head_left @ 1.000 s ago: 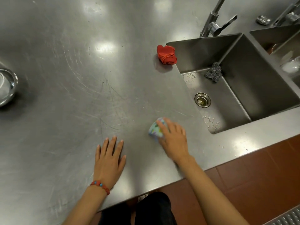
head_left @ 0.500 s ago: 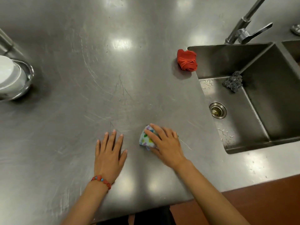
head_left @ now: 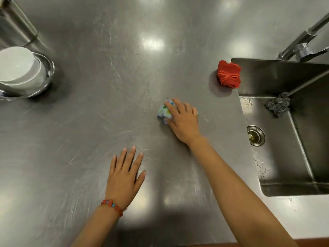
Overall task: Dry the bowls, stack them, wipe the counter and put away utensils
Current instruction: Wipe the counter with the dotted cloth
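Nearest, left hand [head_left: 124, 177] flat on the steel counter [head_left: 85, 132], fingers spread, holding nothing. Further out, right hand [head_left: 181, 118] pressed over a bunched patterned cloth [head_left: 164, 111], fingers bent across it, mid-counter: wiping apparently under way. Beyond, red cloth [head_left: 228, 73] at the sink [head_left: 284, 189] corner, steel scourer [head_left: 277, 106] in the basin. Far left, bowls [head_left: 21, 68] already stacked, likely dried. No utensils in view, so that step unjudged.
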A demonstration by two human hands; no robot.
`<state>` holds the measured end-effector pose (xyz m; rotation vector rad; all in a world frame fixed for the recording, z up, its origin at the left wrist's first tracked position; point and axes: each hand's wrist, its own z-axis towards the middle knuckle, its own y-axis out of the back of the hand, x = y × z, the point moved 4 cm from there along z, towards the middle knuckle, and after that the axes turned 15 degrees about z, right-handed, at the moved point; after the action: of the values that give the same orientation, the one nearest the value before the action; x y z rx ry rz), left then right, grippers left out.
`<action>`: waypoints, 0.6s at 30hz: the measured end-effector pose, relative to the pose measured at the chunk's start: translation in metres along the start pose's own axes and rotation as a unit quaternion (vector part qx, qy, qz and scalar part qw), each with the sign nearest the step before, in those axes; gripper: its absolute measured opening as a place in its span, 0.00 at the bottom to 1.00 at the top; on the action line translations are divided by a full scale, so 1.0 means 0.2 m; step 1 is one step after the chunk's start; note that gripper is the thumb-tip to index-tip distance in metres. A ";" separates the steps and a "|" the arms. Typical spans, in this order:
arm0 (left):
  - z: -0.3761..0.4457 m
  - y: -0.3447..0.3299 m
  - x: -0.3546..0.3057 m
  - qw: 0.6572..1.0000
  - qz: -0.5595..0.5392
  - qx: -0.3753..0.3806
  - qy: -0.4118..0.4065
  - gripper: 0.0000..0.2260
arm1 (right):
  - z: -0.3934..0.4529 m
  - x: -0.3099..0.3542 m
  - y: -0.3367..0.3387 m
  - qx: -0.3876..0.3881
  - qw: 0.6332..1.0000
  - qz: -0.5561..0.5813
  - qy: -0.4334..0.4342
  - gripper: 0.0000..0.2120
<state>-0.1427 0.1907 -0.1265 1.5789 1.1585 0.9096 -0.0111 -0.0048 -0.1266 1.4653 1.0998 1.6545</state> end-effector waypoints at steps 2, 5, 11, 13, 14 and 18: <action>0.00 0.00 0.00 1.000 0.000 0.003 0.001 0.29 | -0.21 0.13 -0.05 -0.021 0.998 0.010 0.066 0.24; 0.00 0.00 0.00 1.000 -0.004 0.009 0.005 0.29 | -0.46 0.21 -0.12 -0.005 0.988 0.030 0.154 0.23; 0.00 0.01 0.00 1.000 -0.002 0.019 0.012 0.30 | -0.20 -0.15 0.06 -0.018 0.997 0.001 0.073 0.25; 0.00 0.02 -0.01 1.000 -0.002 0.014 0.024 0.31 | -0.04 -0.36 0.18 -0.041 0.998 -0.001 -0.037 0.24; 0.01 0.02 -0.02 0.999 -0.005 0.012 0.032 0.31 | 0.02 -0.44 0.22 -0.049 0.996 -0.004 -0.071 0.24; 0.06 0.05 -0.07 0.999 -0.022 0.006 0.045 0.31 | 0.04 -0.46 0.24 -0.078 0.991 -0.007 -0.111 0.24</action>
<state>-0.1329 0.1739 -0.1203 1.5288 1.2588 0.9561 0.0140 -0.1053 -0.1235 1.4935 0.8382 1.4903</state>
